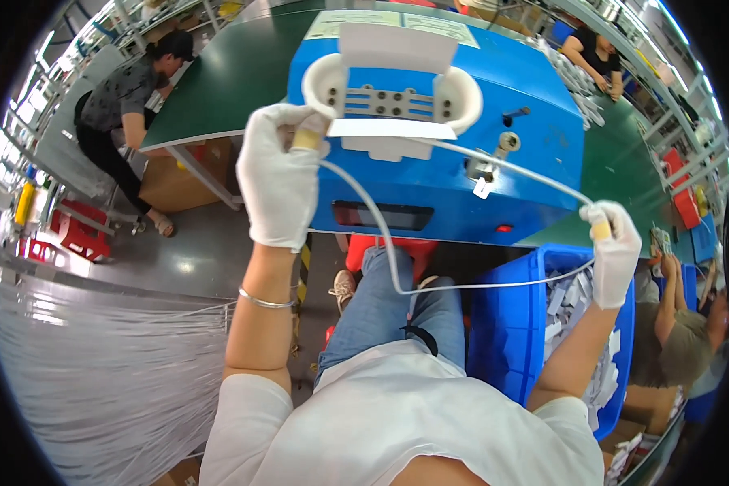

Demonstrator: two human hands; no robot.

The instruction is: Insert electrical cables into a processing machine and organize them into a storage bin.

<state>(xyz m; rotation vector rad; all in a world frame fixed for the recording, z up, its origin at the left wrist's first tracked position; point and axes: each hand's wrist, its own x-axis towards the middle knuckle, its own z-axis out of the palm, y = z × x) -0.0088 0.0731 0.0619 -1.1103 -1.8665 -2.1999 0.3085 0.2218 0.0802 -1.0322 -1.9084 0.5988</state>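
No wording and no number could be read with certainty. On the top of the blue machine (535, 105), near its far edge, two pale sheets (352, 23) lay side by side and seemed to carry print, which was too small for reading. A small white tag (482, 188) on the machine bore a dark mark, also unreadable. Whether the dark front window (382, 215) showed digits, I could not tell.

We hold our left hand (281, 178) raised at 10 o'clock, bent into a thumb-and-finger pinch, its left forearm (257, 336) pointing to 12. Our right hand (614, 255) sits lower at 3 o'clock, likewise pinching, the right forearm (579, 352) slanting toward 1. Both are white-gloved.
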